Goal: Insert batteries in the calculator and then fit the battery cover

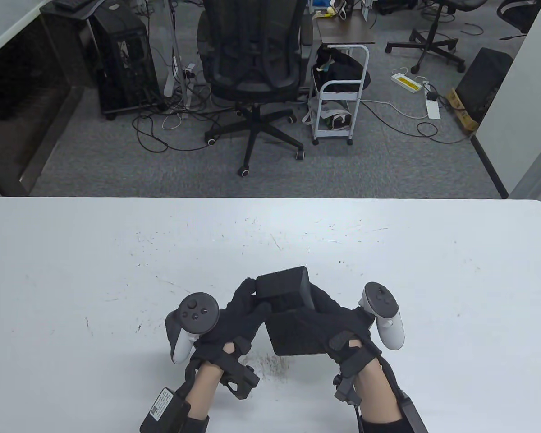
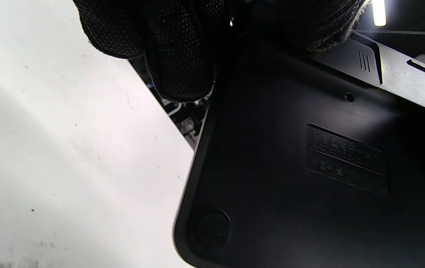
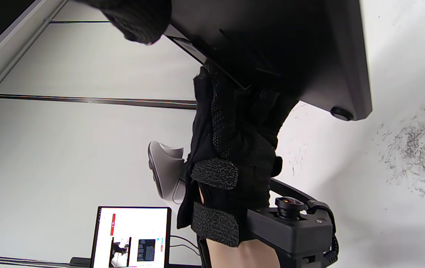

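The black calculator (image 1: 293,333) is held back side up, just above the white table (image 1: 117,270) near its front edge. My left hand (image 1: 252,302) grips its left edge, with fingers up at the raised upper block. My right hand (image 1: 329,315) grips its right side. The left wrist view shows the calculator's back (image 2: 290,208) close up, with an embossed label (image 2: 346,160), a round rubber foot (image 2: 208,227) and a ridged panel (image 2: 365,61) that looks like the battery cover. I cannot tell how the cover sits. No batteries are in view.
The table has scuff marks (image 1: 270,363) in front of my hands. Past its far edge are an office chair (image 1: 252,67) and a small white cart (image 1: 338,103) on the floor. A monitor (image 3: 130,238) shows in the right wrist view.
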Available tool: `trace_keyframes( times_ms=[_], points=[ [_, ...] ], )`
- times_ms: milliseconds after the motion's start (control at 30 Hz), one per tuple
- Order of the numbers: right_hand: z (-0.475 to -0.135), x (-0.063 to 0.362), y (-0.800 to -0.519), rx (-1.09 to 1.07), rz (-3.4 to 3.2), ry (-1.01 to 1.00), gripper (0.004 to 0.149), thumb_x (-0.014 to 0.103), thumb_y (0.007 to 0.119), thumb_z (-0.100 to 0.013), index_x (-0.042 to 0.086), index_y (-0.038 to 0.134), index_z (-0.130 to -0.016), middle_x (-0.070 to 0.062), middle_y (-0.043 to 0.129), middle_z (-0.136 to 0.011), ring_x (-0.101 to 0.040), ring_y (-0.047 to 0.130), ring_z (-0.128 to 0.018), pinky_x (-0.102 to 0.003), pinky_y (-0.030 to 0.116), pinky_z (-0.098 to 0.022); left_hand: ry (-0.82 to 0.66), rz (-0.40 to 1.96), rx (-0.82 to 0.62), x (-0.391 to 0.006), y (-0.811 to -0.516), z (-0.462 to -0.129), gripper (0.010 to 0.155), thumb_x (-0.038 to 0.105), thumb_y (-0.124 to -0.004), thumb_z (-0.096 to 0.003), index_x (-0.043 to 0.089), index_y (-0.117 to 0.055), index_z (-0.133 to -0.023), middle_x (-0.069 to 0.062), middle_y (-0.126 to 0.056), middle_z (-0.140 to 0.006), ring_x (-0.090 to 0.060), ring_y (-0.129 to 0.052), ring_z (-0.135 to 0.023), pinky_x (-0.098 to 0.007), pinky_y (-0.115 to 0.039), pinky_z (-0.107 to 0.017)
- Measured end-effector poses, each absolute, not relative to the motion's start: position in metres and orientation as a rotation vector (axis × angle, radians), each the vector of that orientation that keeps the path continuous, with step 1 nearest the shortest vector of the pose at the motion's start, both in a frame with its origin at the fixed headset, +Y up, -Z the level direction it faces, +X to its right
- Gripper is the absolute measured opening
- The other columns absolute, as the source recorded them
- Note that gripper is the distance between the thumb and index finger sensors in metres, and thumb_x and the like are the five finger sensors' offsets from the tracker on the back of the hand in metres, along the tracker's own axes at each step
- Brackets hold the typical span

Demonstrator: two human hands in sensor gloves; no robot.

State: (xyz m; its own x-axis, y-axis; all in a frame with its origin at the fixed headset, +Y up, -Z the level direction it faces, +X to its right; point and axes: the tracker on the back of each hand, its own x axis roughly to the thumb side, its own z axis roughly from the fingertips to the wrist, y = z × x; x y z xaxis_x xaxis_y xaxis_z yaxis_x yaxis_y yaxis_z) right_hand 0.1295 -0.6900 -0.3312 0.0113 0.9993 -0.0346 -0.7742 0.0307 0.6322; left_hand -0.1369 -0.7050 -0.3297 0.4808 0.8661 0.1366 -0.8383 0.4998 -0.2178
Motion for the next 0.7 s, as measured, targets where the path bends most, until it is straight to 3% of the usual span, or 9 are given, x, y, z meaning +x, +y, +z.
trace_keyframes(
  times_ms=[467,700],
  points=[
    [-0.3320,0.1284,-0.6922,0.505,1.398,0.586,0.067,0.034,0.081,-0.050,0.019,0.047,-0.106,-0.018,0.064,-0.107,-0.050,0.079,-0.087,-0.058,0.075,-0.057,-0.305,1.028,-0.099,-0.1317,-0.7036,-0.3281,0.099,0.062,-0.073,-0.0479,0.002,-0.029,-0.114,-0.010,-0.083,-0.103,-0.024,-0.097,-0.083,-0.053,-0.074,-0.070],
    [-0.3320,0.1268,-0.6927,0.517,1.416,0.603,0.067,0.034,0.081,-0.050,0.019,0.047,-0.106,-0.017,0.064,-0.107,-0.049,0.078,-0.088,-0.058,0.075,-0.057,-0.242,1.078,-0.101,-0.1346,-0.7039,-0.3278,0.095,0.060,-0.074,-0.0491,0.003,-0.034,-0.114,-0.010,-0.086,-0.100,-0.024,-0.098,-0.079,-0.053,-0.076,-0.068]
  ],
)
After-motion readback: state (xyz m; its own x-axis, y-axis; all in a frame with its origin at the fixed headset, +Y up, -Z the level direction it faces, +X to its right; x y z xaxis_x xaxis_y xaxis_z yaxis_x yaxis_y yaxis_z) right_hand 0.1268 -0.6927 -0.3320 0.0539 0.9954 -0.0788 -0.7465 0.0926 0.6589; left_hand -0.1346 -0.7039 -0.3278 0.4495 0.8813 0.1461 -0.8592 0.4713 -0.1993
